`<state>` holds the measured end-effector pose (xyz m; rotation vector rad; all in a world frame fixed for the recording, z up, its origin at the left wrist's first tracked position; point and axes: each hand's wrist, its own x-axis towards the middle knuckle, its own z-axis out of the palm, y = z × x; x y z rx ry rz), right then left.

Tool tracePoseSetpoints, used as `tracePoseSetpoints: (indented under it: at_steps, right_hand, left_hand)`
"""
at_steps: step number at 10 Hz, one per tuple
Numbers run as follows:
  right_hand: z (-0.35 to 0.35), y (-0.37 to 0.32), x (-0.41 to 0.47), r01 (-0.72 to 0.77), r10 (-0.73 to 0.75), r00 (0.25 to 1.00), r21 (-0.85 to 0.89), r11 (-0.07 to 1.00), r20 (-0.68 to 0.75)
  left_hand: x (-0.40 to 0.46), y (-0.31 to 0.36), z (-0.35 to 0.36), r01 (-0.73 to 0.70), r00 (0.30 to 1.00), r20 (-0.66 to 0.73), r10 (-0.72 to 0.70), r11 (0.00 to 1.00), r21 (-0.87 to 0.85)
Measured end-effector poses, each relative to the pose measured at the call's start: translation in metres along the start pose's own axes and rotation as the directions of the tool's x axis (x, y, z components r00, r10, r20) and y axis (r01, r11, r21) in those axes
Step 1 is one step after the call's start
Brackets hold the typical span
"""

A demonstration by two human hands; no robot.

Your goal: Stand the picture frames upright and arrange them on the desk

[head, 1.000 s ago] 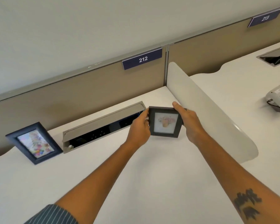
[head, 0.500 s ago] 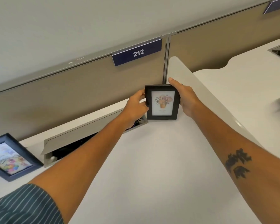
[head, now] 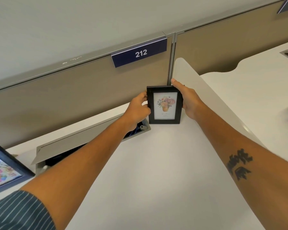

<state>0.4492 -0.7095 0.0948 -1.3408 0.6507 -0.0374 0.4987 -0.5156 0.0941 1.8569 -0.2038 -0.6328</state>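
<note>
A small black picture frame with a flower-pot print stands upright on the white desk, its bottom edge resting on the surface near the back corner. My left hand grips its left side and my right hand holds its top right corner and right side. A second, dark blue frame with a colourful print stands tilted back at the far left edge of the desk, partly cut off by the view.
A grey cable tray with its lid raised runs along the desk's back edge, just left of the black frame. A tan partition with a "212" sign rises behind. A white side divider borders the desk on the right.
Both hands carried the black frame back toward the rear corner and turned it upright; its bottom edge now rests on the desk. The view moved closer and to the right.
</note>
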Motion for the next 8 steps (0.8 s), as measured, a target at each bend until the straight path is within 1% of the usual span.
tracePoseSetpoints:
  at_steps: [1,2,3,4,5,6,7,8]
  right_hand:
    - [-0.001,0.003,0.008,-0.032,0.032,0.999,-0.036,0.999,0.006]
    - [-0.001,0.001,0.009,-0.019,0.019,1.0,-0.048,0.999,0.002]
    - [-0.004,0.003,0.009,-0.042,0.042,0.999,-0.062,0.997,0.0]
    - [-0.008,0.008,0.01,-0.038,0.037,0.999,-0.021,0.999,-0.032]
    - [0.004,-0.003,-0.011,0.005,-0.009,0.998,-0.057,0.998,-0.067]
    - [0.0,0.012,-0.026,-0.023,0.015,0.999,-0.202,0.979,-0.042]
    - [-0.008,0.031,-0.04,-0.024,0.005,0.998,-0.286,0.958,-0.067]
    - [-0.02,0.071,-0.076,0.03,-0.103,0.986,-0.46,0.887,-0.134]
  left_hand:
    - [0.002,-0.003,0.002,0.029,0.999,-0.012,-0.03,0.999,-0.017]
    - [0.002,-0.005,0.002,0.038,0.999,-0.001,-0.038,0.999,-0.025]
    - [0.001,-0.012,0.004,0.063,0.998,-0.01,-0.064,0.997,-0.036]
    - [-0.007,-0.013,0.006,0.065,0.998,-0.02,-0.066,0.998,-0.011]
    - [-0.029,-0.022,0.004,0.037,0.996,-0.083,-0.034,0.998,0.044]
    - [-0.066,-0.031,0.001,-0.059,0.989,-0.119,0.083,0.979,0.194]
    - [-0.099,-0.052,-0.001,-0.129,0.979,-0.129,0.16,0.967,0.221]
    - [-0.147,-0.097,-0.006,-0.118,0.979,-0.124,0.16,0.948,0.295]
